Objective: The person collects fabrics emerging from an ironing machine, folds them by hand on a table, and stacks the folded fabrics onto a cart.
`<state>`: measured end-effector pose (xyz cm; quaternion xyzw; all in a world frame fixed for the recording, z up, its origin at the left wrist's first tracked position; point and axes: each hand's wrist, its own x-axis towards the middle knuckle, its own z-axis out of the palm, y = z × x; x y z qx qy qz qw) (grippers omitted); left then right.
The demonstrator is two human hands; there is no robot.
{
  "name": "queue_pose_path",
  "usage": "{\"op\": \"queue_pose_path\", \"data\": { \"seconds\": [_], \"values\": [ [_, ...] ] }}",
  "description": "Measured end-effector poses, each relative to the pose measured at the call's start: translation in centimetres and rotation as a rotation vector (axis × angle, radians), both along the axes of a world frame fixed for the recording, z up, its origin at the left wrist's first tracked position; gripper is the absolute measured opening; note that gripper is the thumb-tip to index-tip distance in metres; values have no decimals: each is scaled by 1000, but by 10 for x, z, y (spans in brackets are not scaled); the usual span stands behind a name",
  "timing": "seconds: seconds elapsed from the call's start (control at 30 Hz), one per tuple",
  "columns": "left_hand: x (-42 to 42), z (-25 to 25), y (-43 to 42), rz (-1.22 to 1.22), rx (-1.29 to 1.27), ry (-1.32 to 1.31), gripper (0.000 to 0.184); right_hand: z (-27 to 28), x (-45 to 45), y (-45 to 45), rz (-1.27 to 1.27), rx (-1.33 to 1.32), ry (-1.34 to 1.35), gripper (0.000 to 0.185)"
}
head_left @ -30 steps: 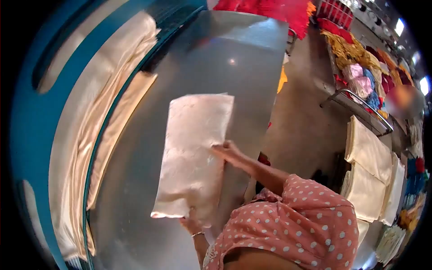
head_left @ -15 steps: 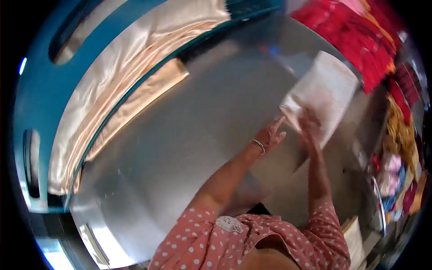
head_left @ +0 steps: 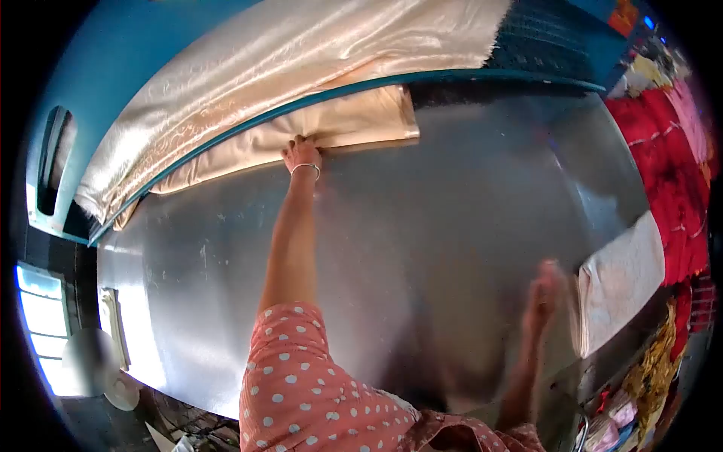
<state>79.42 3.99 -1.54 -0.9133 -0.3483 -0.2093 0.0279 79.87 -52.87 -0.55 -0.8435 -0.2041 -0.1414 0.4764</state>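
Note:
My left hand point(head_left: 303, 154), with a bangle at the wrist, reaches to the front edge of a long folded cream cloth point(head_left: 354, 120) under the teal bar of the machine. Its fingers are bent over the cloth's edge. My right hand point(head_left: 545, 290) is over the right part of the metal table point(head_left: 452, 226), blurred by motion. Just right of it lies the folded white cloth point(head_left: 621, 282) at the table's right end, apart from the hand. A wide shiny cream fabric point(head_left: 301, 56) is spread over the machine above the bar.
Red cloth point(head_left: 663, 166) is piled beyond the table's right end. Yellow and other coloured cloths point(head_left: 651, 369) lie at the lower right. A teal machine body point(head_left: 143, 60) runs along the far side. A bright window point(head_left: 44, 320) is at the left.
The folded white cloth has been let go and lies at the table's right end. My left hand has moved left to the cream cloth; my right hand has drawn back. The view has turned left.

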Motion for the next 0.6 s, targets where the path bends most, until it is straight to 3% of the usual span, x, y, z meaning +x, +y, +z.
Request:
{"op": "queue_pose_path", "data": {
  "seconds": [0.03,0.07,0.1,0.13,0.17,0.3,0.37,0.43,0.47,0.5,0.57,0.6],
  "values": [
    [-1,3,5,-3,-88,13,28,6,-18,41,95,-156,92,41],
    [-5,6,8,1,-179,28,25,20,-38,87,227,51,415,43],
    [-14,9,-2,-11,-174,-96,18,20,-51,125,365,210,565,44],
    [-13,-21,11,143,-402,-280,19,16,-65,154,500,372,721,45],
    [-33,-26,-3,1,-236,-92,19,12,-78,179,565,486,860,46],
    [-136,-19,-123,-455,-305,-317,12,-6,-93,226,669,955,1345,48],
    [-183,4,-205,-654,-345,-122,17,-36,-83,224,643,1087,1347,48],
    [-222,4,-275,-852,-403,23,31,17,-90,207,228,1014,1308,53],
    [-234,-11,-300,-933,-335,-423,42,32,-92,187,240,914,1226,55],
    [-242,-10,-307,-920,-383,-292,40,38,-91,160,249,815,1143,56],
    [-257,-5,-320,-888,-479,-32,35,12,-79,84,190,925,917,53],
    [-268,10,-310,-761,-491,162,39,-4,-67,25,173,938,770,51]
  ]
}}
